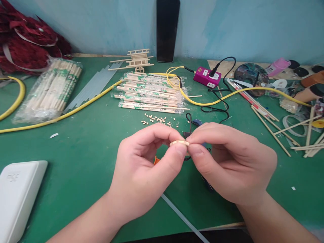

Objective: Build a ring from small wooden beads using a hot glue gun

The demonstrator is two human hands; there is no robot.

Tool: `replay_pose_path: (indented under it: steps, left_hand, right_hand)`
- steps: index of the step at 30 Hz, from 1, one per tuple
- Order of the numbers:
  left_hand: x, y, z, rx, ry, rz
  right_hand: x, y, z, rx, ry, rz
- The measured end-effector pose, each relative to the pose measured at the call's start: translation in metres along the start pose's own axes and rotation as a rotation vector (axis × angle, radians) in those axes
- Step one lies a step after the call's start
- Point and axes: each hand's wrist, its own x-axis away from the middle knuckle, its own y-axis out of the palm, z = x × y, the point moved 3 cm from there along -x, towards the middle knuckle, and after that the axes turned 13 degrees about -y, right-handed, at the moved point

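Observation:
In front of me, both hands meet over the green table. My left hand (144, 168) pinches a short, slightly curved strip of small wooden pieces (179, 143) between thumb and forefinger. At the strip's right end, the thumb and forefinger of my right hand (235, 165) close on it too. Small cut wooden bits (159, 119) lie scattered just beyond my hands. Behind and under them is a dark blue tool with a black cord, mostly hidden; an orange part (156, 160) shows beside my left thumb. A translucent glue stick (184, 217) points toward the front edge.
Wrapped chopsticks (152, 96) lie behind the bits, with a small wooden cart model (138, 60) beyond. A phone (167, 30) leans on the wall. A yellow cord (88, 105) crosses to a purple power strip (207, 77). Loose sticks (270, 128) lie right, a white power bank (21, 199) left.

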Motion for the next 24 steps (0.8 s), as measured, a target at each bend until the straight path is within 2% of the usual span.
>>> replay_pose_path:
  steps: [8, 16, 24]
  left_hand:
    - [0.000, 0.000, 0.000, 0.017, -0.014, 0.001]
    - [-0.003, 0.002, -0.008, 0.298, -0.159, -0.067]
    - [-0.003, 0.001, -0.010, 0.320, -0.184, -0.062]
  right_hand:
    - [0.001, 0.000, 0.000, -0.007, -0.007, -0.019]
    - [0.000, 0.003, 0.000, 0.014, 0.072, 0.000]
    - [0.001, 0.004, 0.000, 0.025, 0.122, 0.028]
